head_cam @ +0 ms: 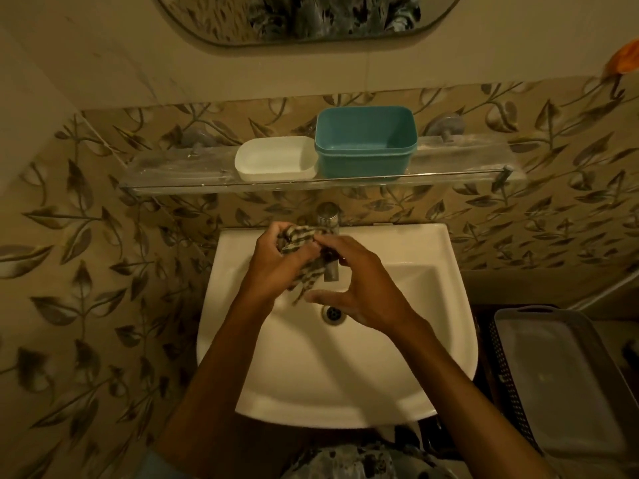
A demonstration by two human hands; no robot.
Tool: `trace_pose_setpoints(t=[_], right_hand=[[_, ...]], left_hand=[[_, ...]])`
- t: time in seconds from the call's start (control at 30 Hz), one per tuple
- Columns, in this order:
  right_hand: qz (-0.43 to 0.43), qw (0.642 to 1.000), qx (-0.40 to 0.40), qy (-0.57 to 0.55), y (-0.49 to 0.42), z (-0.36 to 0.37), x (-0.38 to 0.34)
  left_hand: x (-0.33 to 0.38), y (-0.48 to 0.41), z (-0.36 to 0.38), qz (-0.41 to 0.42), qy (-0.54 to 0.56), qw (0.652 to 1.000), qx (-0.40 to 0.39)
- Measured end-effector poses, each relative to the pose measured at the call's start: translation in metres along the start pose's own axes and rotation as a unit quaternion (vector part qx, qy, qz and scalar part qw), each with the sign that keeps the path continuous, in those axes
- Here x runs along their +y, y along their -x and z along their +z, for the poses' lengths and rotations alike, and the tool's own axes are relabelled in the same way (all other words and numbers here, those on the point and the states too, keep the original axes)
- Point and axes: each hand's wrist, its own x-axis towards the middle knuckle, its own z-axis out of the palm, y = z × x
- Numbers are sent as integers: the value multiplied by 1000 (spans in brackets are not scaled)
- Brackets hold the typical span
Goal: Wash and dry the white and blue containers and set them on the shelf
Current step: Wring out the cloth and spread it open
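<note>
Both tubs look parked: the shallow white plastic container [276,160] and the deeper teal-blue plastic container [366,141] sit touching on the clear glass wall shelf [166,178]. So you're likely just wringing the striped green-and-white cloth [301,252] over the white ceramic basin [446,305]. Your left hand [276,262] is clenched round it, your right hand [356,288] pinches the top, lower fingers splayed. Twist low, keep drips inside. The chrome tap [328,219] is mostly hidden; can't tell if water's running.

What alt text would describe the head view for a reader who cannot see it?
Both hands, left hand and right hand, hold a striped cloth over a white sink. On the shelf above, white container and blue container sit together.
</note>
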Motion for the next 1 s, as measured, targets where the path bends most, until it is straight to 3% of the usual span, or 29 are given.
trace_pose_setpoints(t=[0.17, 0.33, 0.63, 0.83, 1.0], right_hand=[[-3, 998, 64, -29, 5, -15, -18], [6, 983, 138, -122, 16, -43, -27], [101, 940, 235, -224, 37, -110, -34], [105, 948, 272, -127, 51, -141, -36], [96, 969, 220, -53, 72, -173, -36]], left_hand=[[35, 24, 2, 4, 93, 989, -117], [50, 33, 10, 81, -40, 989, -120], [60, 44, 37, 161, -153, 959, -177], [60, 54, 60, 177, -154, 946, -224], [64, 54, 74, 186, -128, 937, -265]])
